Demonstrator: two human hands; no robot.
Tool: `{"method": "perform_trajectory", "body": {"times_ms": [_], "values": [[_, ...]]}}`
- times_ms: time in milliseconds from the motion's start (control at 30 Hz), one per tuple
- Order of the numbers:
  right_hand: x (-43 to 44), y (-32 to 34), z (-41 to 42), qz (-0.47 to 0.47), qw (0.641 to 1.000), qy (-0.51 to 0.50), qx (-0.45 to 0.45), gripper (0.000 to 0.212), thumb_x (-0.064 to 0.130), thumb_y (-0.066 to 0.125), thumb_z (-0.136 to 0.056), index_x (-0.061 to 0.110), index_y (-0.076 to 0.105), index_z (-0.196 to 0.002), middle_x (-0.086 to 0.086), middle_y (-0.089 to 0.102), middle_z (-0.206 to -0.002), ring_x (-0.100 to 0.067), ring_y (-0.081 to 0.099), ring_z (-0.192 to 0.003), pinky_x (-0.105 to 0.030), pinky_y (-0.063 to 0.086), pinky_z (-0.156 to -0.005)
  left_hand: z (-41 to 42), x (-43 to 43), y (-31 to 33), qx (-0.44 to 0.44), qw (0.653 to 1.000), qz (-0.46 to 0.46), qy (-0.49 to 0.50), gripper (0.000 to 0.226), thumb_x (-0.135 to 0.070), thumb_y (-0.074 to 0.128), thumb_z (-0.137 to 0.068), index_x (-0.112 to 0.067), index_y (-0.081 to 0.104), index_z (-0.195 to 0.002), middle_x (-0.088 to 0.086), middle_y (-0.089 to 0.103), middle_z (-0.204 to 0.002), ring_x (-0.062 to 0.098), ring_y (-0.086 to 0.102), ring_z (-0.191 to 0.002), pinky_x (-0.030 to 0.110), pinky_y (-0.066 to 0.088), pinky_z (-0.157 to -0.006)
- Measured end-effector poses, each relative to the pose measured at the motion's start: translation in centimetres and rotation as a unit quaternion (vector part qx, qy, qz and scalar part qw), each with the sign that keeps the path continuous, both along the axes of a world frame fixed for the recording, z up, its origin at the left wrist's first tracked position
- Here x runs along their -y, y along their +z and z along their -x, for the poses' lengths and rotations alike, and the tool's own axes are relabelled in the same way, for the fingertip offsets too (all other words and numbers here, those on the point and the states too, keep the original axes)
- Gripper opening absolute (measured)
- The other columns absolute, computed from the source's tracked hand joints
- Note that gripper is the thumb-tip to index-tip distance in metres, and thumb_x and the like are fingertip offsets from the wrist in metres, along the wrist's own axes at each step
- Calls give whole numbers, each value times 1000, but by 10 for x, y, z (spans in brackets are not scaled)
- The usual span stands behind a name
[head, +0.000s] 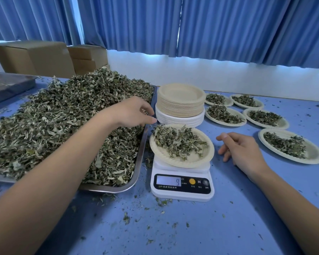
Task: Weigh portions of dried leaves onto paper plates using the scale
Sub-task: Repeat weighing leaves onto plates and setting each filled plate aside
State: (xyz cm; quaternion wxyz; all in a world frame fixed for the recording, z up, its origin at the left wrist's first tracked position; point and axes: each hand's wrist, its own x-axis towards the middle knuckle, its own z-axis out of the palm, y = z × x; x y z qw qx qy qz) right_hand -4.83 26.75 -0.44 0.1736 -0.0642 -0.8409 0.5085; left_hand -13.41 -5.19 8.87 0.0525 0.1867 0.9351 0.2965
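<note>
Left hand: the left hand [134, 112] hangs over the right edge of the steel tray [142, 153], just beside the far-left rim of the round beige paper plate [206, 157]; its fingers are curled downward; whether they hold a pinch of leaf cannot be told

Right hand: the right hand [241, 150] rests on the blue bench [228, 218] just right of the plate, fingers loosely curled, holding nothing

Portion: a loose mound of dried green leaves [177, 140] lies on the plate, which sits on the white digital kitchen scale [182, 188]; the display [168, 180] reads 9

Risk, false reading: the left hand is close enough to brush the rim; any touch would load the scale and shift the figure

Risk, fouled plate: the stack of empty paper plates [180, 100] stands just behind the plate; contact cannot be ruled out from here, and would carry part of the weight

Risk, tipping: the plate overhangs the platform on all sides; a push at the rim would likely tilt it and shed leaves

Risk, spillage: leaves reach the plate's far-left rim; a dropped pinch may slide onto the bench, already strewn with fragments; the heap of dried leaves [63, 116] also crests above the tray rim

Risk, overshoot: light leaves come away in clumps; one large pinch may overshoot the target weight

Finished portions: five filled paper plates [317, 157] lie well clear to the right
</note>
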Motion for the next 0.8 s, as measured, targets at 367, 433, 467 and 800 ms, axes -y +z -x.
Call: {"method": "perform_trajectory", "body": {"times_ms": [367, 433, 467, 800], "values": [[21, 9, -8, 72, 992, 102, -9, 16, 38, 67, -98, 27, 76, -92, -9, 65, -66, -22, 51, -43, -21, 34, -38, -7, -19, -12, -18, 998, 37, -46, 19, -28, 75, -88, -19, 74, -105, -10, 63, -80, 6, 58, -72, 26, 45, -68], [21, 9, -8, 74, 992, 97, -10, 16, 38, 66, -98, 27, 76, -92, -8, 64, -65, -22, 50, -42, -20, 35, -38, -8, -20, -8, -61, 998, -9, -33, 14, -36, 72, -91, -22, 76, -94, -17, 61, -67, -2, 55, -62, 21, 38, -61], [20, 8, -8, 73, 993, 93, -10, 18, 37, 65, -99, 26, 77, -91, -8, 65, -65, -22, 50, -43, -19, 35, -38, -8, -19, -5, -75, 996, -25, -35, 19, -42, 71, -91, -24, 76, -90, -17, 63, -63, -4, 56, -59, 20, 37, -60], [17, 8, -7, 53, 996, 68, 3, 21, 35, 62, -101, 20, 76, -95, -6, 66, -64, -21, 51, -45, -16, 37, -40, -21, -27, -2, -45, 990, 52, -121, 23, -28, 87, -76, -18, 77, -95, 0, 70, -78, 13, 60, -70, 35, 52, -70]]}}
